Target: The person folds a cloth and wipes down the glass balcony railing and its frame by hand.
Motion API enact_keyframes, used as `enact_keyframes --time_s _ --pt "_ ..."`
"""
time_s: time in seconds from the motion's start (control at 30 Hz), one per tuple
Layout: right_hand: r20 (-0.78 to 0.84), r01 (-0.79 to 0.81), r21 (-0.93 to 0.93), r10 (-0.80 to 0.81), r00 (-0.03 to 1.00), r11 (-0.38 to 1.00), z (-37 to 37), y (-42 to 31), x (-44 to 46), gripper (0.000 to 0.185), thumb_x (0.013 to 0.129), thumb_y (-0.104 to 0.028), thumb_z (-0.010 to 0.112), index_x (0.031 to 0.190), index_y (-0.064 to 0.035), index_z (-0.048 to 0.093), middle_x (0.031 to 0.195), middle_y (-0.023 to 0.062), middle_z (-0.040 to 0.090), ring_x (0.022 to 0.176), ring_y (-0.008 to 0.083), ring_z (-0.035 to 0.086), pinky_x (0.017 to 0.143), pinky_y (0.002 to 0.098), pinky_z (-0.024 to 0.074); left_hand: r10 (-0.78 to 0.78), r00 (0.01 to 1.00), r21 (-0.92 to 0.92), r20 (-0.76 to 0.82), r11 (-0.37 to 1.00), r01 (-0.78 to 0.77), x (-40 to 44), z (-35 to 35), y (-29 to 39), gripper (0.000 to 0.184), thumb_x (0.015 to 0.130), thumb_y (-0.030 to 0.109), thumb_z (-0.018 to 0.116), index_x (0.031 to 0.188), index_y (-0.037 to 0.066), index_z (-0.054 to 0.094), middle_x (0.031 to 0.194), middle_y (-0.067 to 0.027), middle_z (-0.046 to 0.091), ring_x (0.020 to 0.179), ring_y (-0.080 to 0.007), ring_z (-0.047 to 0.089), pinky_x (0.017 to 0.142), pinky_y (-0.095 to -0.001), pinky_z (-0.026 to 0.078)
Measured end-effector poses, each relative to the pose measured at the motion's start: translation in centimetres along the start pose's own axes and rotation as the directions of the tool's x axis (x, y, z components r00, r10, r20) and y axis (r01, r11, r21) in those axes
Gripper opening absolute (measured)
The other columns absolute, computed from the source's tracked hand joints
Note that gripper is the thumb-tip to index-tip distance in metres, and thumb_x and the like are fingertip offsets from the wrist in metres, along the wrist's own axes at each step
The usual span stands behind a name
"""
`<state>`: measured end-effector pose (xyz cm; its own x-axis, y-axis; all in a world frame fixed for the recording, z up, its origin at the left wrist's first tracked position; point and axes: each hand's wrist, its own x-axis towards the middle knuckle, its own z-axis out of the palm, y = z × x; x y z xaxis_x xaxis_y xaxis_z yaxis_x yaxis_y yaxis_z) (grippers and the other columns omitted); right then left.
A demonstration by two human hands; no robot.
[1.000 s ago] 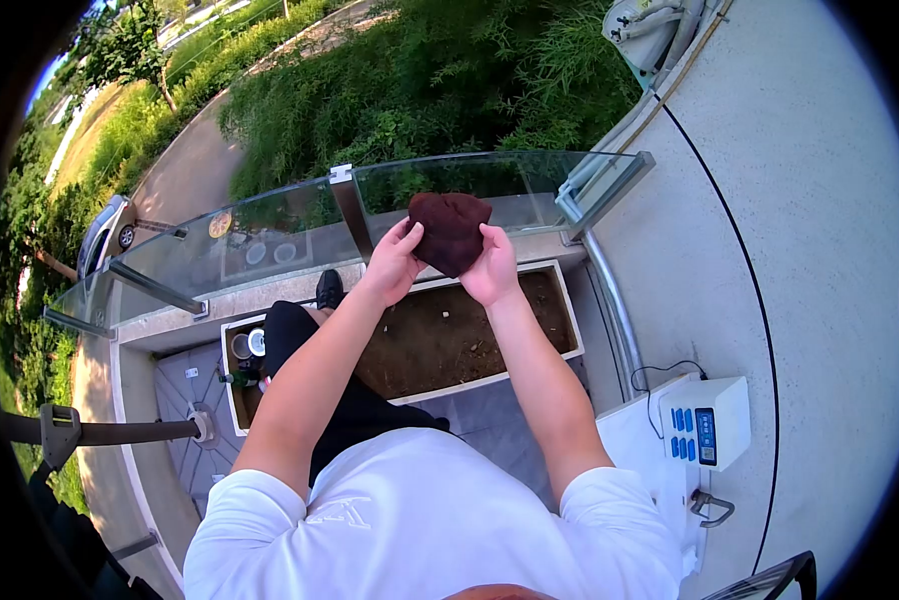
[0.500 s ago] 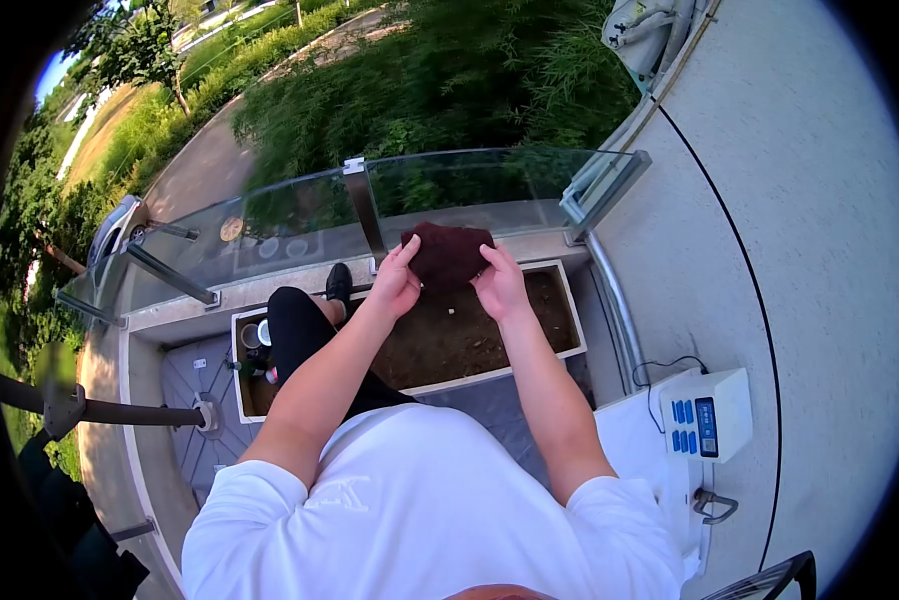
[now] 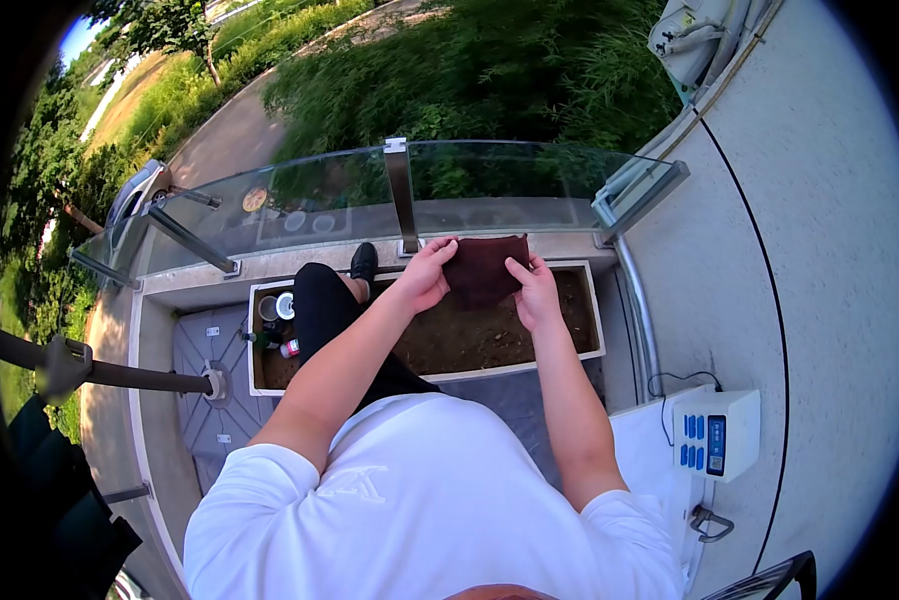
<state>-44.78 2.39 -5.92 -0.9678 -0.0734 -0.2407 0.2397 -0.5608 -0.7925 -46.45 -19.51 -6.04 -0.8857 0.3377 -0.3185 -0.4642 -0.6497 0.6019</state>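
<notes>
A dark maroon cloth (image 3: 485, 270) is stretched between my two hands above a long planter box of brown soil (image 3: 470, 338). My left hand (image 3: 430, 275) pinches its left edge between thumb and fingers. On the right side, my right hand (image 3: 537, 293) grips the cloth with the thumb lying over its face. The cloth hangs fairly flat, its lower edge sagging a little. Whether it is a single layer or folded, I cannot tell.
A glass railing (image 3: 320, 195) runs behind the planter. Cups (image 3: 286, 305) and a green bottle (image 3: 260, 340) stand at the planter's left end, near my bent knee (image 3: 322, 305). On the right, a white box with blue buttons (image 3: 718, 435) sits by the wall. A dark pole (image 3: 140, 382) juts in from the left.
The cloth was bunched and rounded; now it is spread into a flatter, squarer shape with a raised right corner. The whole view has shifted, so the surroundings appear further right.
</notes>
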Motion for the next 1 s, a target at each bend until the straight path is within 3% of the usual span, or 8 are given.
enact_keyframes --time_s 0.17,0.37,0.47,0.63,0.8,1.0 --pt "0.017 0.055 0.065 -0.056 0.998 0.996 -0.6 0.8 1.1 0.025 0.097 -0.003 0.069 0.12 -0.0055 0.059 0.119 0.0086 0.07 0.107 0.0188 0.069 0.095 0.0345 0.0549 -0.006 0.989 -0.292 0.146 0.955 0.049 0.5 -2.0 0.2 0.034 0.105 0.008 0.042 0.137 0.003 0.052 0.137 -0.0125 0.061 0.123 -0.0259 0.064 0.11 -0.0431 0.05" --pt "0.055 0.072 -0.019 -0.071 0.996 0.997 0.0 0.5 1.3 0.045 0.098 -0.002 0.068 0.14 -0.0013 0.052 0.127 0.0113 0.067 0.117 0.0191 0.065 0.103 0.0352 0.0509 0.038 0.999 -0.083 0.013 0.996 -0.037 0.4 -1.7 0.2 0.047 0.101 -0.004 0.04 0.146 0.009 0.048 0.139 -0.0123 0.06 0.121 -0.0256 0.065 0.106 -0.0426 0.053" --pt "0.056 0.074 -0.053 -0.071 0.996 0.996 0.1 -0.1 1.1 0.052 0.099 -0.003 0.065 0.148 -0.0026 0.048 0.131 0.0102 0.066 0.119 0.0195 0.065 0.103 0.0356 0.0519 0.03 0.999 -0.125 0.018 0.992 -0.028 1.0 -1.8 0.2 0.049 0.102 -0.006 0.041 0.147 0.011 0.047 0.138 -0.0126 0.061 0.12 -0.0254 0.066 0.103 -0.0412 0.055" --pt "0.053 0.077 -0.051 -0.075 0.996 0.996 -1.0 -0.2 2.1 0.052 0.097 -0.003 0.069 0.146 -0.0001 0.052 0.128 0.0093 0.067 0.116 0.0166 0.064 0.104 0.0322 0.0487 0.042 0.999 -0.122 0.011 0.992 -0.041 1.8 -1.0 0.3 0.049 0.102 -0.005 0.045 0.148 0.011 0.047 0.136 -0.0123 0.063 0.117 -0.0259 0.068 0.101 -0.0409 0.056" --pt "0.008 0.114 -0.072 -0.114 0.993 0.991 -0.7 -0.7 1.7 0.046 0.098 -0.003 0.069 0.142 -0.0005 0.057 0.126 0.0086 0.068 0.115 0.0155 0.064 0.102 0.0307 0.0499 0.055 0.996 0.03 0.075 0.998 -0.057 2.0 0.1 0.7 0.05 0.104 0.001 0.052 0.152 0.012 0.042 0.134 -0.0131 0.065 0.117 -0.0255 0.068 0.097 -0.0426 0.057" --pt "0.0 0.252 -0.231 -0.259 0.966 0.94 -1.6 -1.0 1.5 0.048 0.099 -0.003 0.067 0.145 -0.0018 0.054 0.123 0.0103 0.071 0.114 0.0153 0.065 0.101 0.03 0.0502 0.161 0.975 0.17 0.151 0.968 -0.186 2.0 2.2 1.2 0.056 0.101 -0.007 0.053 0.153 0.009 0.04 0.132 -0.013 0.067 0.116 -0.0231 0.068 0.094 -0.0372 0.058"
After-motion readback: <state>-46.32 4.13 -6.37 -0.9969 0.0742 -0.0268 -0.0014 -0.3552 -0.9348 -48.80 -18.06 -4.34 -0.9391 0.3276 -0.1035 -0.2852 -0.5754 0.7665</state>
